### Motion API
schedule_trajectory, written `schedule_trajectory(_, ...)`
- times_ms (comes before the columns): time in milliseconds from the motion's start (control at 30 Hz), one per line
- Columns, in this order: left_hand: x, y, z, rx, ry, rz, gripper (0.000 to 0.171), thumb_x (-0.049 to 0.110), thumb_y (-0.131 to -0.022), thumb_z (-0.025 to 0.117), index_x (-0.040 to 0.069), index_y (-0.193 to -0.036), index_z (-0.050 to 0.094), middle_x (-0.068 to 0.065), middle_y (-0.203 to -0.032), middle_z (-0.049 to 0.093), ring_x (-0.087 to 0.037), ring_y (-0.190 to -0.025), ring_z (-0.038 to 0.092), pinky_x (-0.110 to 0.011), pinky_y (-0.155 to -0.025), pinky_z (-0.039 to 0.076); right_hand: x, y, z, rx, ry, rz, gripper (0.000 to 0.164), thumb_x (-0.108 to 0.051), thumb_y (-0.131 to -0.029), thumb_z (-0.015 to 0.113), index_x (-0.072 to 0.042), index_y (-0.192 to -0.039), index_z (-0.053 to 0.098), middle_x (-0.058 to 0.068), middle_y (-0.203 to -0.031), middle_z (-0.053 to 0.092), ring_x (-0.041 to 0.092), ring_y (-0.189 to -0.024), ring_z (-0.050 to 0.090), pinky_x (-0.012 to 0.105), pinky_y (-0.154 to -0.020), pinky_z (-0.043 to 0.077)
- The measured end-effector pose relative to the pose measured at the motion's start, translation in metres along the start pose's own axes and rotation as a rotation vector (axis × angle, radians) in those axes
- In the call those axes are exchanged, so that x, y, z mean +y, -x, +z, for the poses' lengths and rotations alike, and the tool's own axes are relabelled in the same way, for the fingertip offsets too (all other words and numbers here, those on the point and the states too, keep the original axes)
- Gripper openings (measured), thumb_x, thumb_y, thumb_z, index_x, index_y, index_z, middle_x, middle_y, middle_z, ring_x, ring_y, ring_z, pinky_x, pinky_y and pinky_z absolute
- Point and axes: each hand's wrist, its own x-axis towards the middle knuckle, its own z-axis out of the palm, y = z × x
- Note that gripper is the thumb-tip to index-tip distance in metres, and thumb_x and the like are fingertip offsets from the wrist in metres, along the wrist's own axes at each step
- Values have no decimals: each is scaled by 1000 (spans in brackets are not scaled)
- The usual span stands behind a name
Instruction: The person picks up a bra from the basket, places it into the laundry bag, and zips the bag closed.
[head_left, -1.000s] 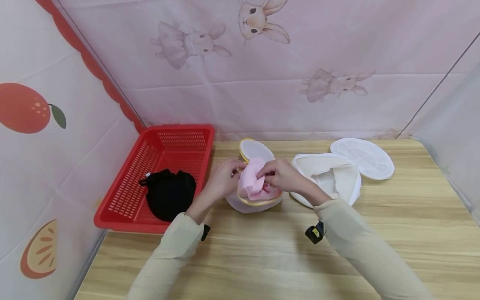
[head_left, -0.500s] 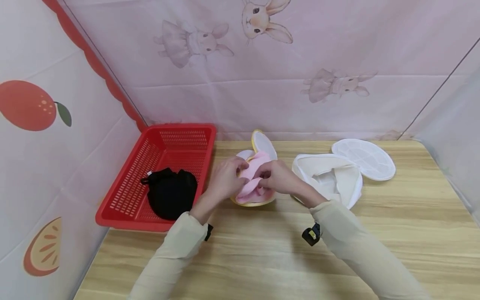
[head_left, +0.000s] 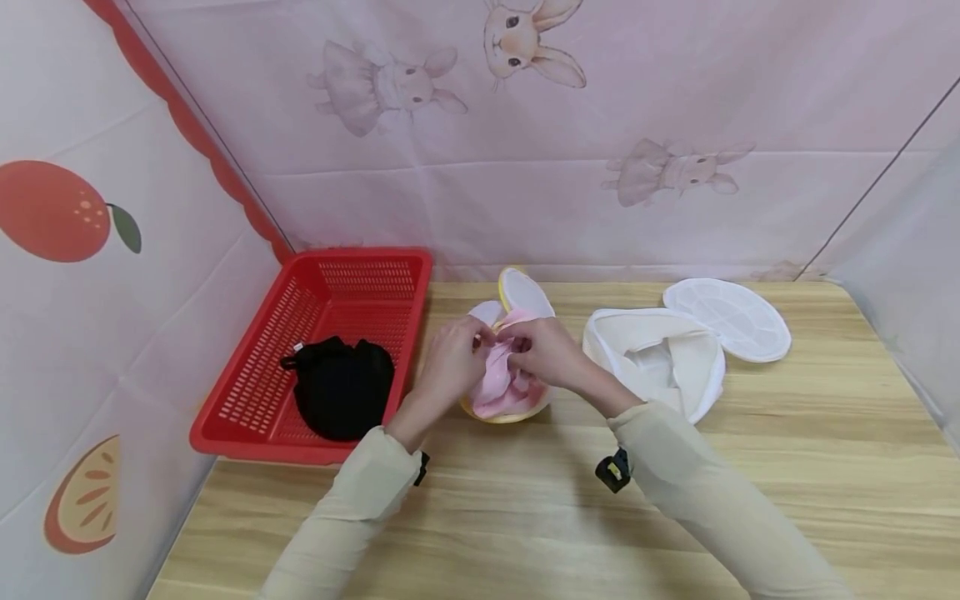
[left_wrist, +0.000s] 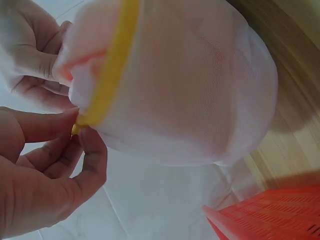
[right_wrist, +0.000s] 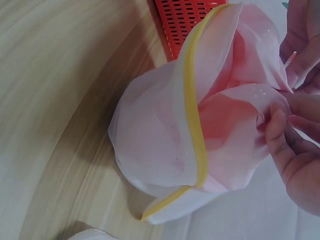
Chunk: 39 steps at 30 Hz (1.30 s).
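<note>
A white mesh laundry bag (right_wrist: pixel 150 135) with yellow trim stands on the table, its flap (head_left: pixel 527 294) folded back. Pink cloth (right_wrist: pixel 240 115) fills the bag's mouth and bulges above the trim. My left hand (head_left: pixel 450 360) is at the far left of the mouth. In the left wrist view, its thumb and fingers pinch the yellow zipper edge (left_wrist: pixel 107 85). My right hand (head_left: pixel 553 354) pinches a gathered fold of the pink cloth close to the left fingers. The bag's lower part is see-through mesh with pink showing behind it.
At the left, a red plastic basket (head_left: pixel 300 452) holds a black cloth item (head_left: pixel 343 392). A white round bag (head_left: pixel 701 392) lies unzipped at the right, with its round lid (head_left: pixel 727 319) laid back and cream cloth inside. A printed curtain (head_left: pixel 525 217) closes off the back.
Both hands have drawn closer together over the bag's mouth. The pink cloth sits lower between them, and the flap has risen from lying back to a steeper tilt.
</note>
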Motion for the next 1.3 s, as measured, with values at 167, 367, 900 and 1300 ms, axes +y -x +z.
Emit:
schedule_trajectory(167, 0, 0, 1, 10, 38, -10, 17, -8, -75, 59, 4, -84, 67, -7, -85, 65, -24, -83, 59, -36, -71, 45, -1, -2, 0, 15, 67, -18, 23, 5, -71, 64, 2, -93, 69, 3, -64, 61, 7, -52, 51, 19, -46, 42)
schedule_trajectory(367, 4, 0, 6, -22, 194, -25, 18, -9, -72, 57, 1, -84, 65, -8, -85, 63, -19, -75, 56, -27, -64, 44, 0, -6, 3, 68, 162, -28, 5, 1, -70, 66, -4, -70, 67, -1, -59, 56, 11, -56, 48, 20, -49, 38)
schedule_trajectory(900, 15, -1, 0, -120, 420, -217, 18, -3, -77, 65, 4, -94, 65, -8, -87, 66, -16, -77, 61, -25, -66, 49, 6, -1, 19, 15, 89, 153, 7, 4, -72, 60, 0, -74, 64, 1, -52, 52, 9, -40, 49, 21, -38, 41)
schedule_trajectory(1300, 25, -5, -10, -85, 279, -113, 32, -2, -68, 72, 3, -98, 60, -6, -86, 52, -16, -73, 51, -23, -62, 41, -15, -6, -18, 80, 1, 132, 3, -4, -74, 69, -3, -71, 67, 1, -61, 59, 9, -53, 51, 21, -48, 44)
